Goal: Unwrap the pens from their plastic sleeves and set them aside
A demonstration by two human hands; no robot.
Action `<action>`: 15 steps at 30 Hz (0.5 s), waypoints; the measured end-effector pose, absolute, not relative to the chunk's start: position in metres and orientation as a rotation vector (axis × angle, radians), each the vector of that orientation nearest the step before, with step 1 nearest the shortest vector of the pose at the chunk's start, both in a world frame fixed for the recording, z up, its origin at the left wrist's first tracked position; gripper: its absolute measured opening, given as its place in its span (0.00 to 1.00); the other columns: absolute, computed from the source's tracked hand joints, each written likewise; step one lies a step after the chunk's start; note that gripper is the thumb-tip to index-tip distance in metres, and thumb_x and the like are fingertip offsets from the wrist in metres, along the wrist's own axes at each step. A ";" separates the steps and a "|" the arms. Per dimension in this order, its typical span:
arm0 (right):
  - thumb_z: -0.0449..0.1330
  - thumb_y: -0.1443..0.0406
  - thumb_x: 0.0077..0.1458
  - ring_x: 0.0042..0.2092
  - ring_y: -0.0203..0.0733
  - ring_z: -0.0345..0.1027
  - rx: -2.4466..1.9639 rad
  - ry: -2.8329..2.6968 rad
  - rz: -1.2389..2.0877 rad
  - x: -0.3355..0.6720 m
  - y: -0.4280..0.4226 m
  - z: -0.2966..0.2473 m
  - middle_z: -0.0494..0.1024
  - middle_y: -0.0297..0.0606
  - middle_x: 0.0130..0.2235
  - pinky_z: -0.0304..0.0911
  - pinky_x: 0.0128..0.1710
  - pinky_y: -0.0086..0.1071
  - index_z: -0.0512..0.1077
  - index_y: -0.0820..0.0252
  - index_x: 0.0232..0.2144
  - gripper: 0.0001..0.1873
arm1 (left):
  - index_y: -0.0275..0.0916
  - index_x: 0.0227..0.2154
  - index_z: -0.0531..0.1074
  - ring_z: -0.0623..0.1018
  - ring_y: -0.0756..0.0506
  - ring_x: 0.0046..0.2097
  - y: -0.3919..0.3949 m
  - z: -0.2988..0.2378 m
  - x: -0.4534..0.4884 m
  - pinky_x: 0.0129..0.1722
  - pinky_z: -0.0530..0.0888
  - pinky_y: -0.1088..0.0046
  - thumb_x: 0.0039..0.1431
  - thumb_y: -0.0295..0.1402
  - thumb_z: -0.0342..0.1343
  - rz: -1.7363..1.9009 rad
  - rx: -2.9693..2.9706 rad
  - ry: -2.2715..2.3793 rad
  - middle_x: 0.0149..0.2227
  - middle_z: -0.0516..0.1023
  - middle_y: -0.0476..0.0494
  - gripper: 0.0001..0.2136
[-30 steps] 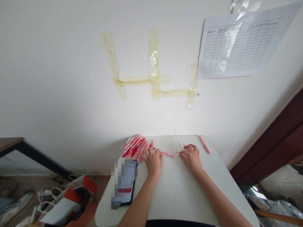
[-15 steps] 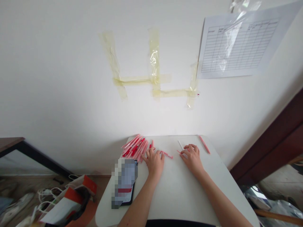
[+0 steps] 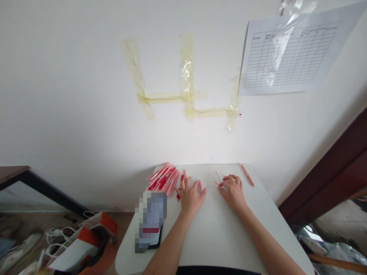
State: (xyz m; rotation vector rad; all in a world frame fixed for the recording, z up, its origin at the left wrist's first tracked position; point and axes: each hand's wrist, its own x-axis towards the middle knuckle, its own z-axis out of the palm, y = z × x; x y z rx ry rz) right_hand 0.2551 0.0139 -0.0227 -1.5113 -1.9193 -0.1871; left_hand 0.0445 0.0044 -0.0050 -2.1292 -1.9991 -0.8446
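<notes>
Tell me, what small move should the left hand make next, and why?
Probably close around the pink pen: the left hand lies flat and spread, the pen peeks out between two fingers, ungripped, beside the pen pile.

The left hand (image 3: 189, 197) and right hand (image 3: 233, 194) end bare forearms; a strip of dark clothing (image 3: 218, 270) shows between them.

a white bench (image 3: 218, 240) with rounded corners stands against the wall. at its far left lies a fanned heap of red pens (image 3: 163, 178). nearer, by the left edge, lies a flat phone (image 3: 151, 223). a thin white stick (image 3: 218, 175) lies far in the middle and a single pink pen (image 3: 247, 175) slants at the far right. the left hand (image 3: 190, 195) lies spread beside the heap, and the right hand (image 3: 233, 191) rests by the stick.
</notes>
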 end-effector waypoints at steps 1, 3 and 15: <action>0.59 0.61 0.61 0.56 0.55 0.58 -1.510 -1.920 -0.185 0.255 0.014 -0.022 0.75 0.44 0.47 0.54 0.59 0.54 0.79 0.54 0.34 0.09 | 0.48 0.46 0.77 0.61 0.31 0.64 0.004 -0.004 0.045 0.62 0.49 0.31 0.57 0.48 0.59 -0.836 -2.139 -1.998 0.60 0.68 0.36 0.17; 0.59 0.61 0.61 0.56 0.54 0.58 -1.517 -1.918 -0.175 0.255 0.013 -0.021 0.75 0.44 0.46 0.54 0.59 0.54 0.79 0.54 0.34 0.09 | 0.47 0.45 0.76 0.62 0.31 0.64 0.002 -0.001 0.045 0.63 0.48 0.32 0.54 0.47 0.61 -0.813 -2.147 -2.016 0.60 0.68 0.37 0.17; 0.58 0.62 0.59 0.56 0.54 0.59 -1.599 -1.905 -0.214 0.253 0.011 -0.017 0.76 0.43 0.45 0.50 0.61 0.54 0.79 0.54 0.31 0.10 | 0.43 0.34 0.77 0.62 0.34 0.64 0.006 0.000 0.043 0.64 0.49 0.33 0.57 0.37 0.58 -0.741 -2.137 -2.156 0.58 0.70 0.39 0.05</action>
